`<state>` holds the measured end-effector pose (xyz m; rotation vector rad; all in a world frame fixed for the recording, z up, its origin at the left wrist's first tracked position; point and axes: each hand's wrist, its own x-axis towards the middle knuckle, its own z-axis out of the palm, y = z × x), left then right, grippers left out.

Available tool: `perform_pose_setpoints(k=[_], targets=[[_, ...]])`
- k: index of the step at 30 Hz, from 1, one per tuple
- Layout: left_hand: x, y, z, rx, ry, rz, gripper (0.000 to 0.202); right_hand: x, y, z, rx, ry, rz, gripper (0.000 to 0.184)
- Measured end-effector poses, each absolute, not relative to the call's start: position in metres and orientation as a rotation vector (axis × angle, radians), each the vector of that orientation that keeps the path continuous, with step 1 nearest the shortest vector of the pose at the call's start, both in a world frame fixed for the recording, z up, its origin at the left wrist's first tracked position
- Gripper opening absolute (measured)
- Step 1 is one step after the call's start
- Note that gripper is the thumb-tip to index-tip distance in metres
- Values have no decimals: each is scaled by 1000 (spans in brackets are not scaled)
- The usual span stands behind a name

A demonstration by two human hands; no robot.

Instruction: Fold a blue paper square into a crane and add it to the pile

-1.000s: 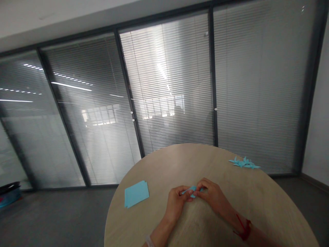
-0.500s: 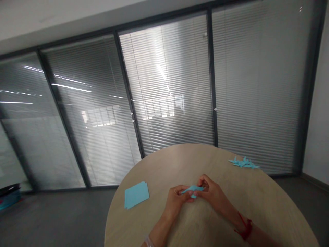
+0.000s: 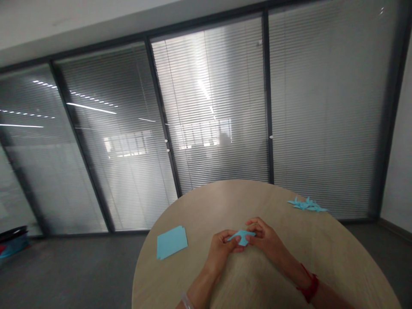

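A small folded piece of light blue paper [image 3: 242,237] is held between both hands just above the round wooden table [image 3: 337,257]. My left hand [image 3: 221,249] pinches its left end with curled fingers. My right hand [image 3: 265,240] pinches its right end, thumb and fingers pressed together. A red cord is tied round my right wrist.
A stack of flat light blue paper squares [image 3: 171,242] lies on the table to the left of my hands. Several folded blue paper figures [image 3: 307,204] lie near the far right rim. Glass walls with blinds stand behind the table. A dark bag sits on the floor at far left.
The folded paper has been turned and spread a little between my fingers. My right hand's fingers have shifted on its right end. Both hands stay in the same place.
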<state>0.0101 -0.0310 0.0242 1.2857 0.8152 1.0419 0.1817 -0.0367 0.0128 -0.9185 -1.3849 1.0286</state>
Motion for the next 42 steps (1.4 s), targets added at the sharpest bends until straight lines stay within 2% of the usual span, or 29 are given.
perform_pose_setpoints(k=[18,24,28,42], targets=[[14,-34,26,1202,848,1118,37,175,-41,11,-902,-1435,907,32],[12,-30,24,1168,873,1173,39,175,-50,15,-999,-1545,617,15],[11,-30,24,1212,837,1181,39,176,-49,12,-1016,-1621,478,13],[17,-35,21,1195,790,1189,34,175,-47,17,-1018,-1528,659,10]])
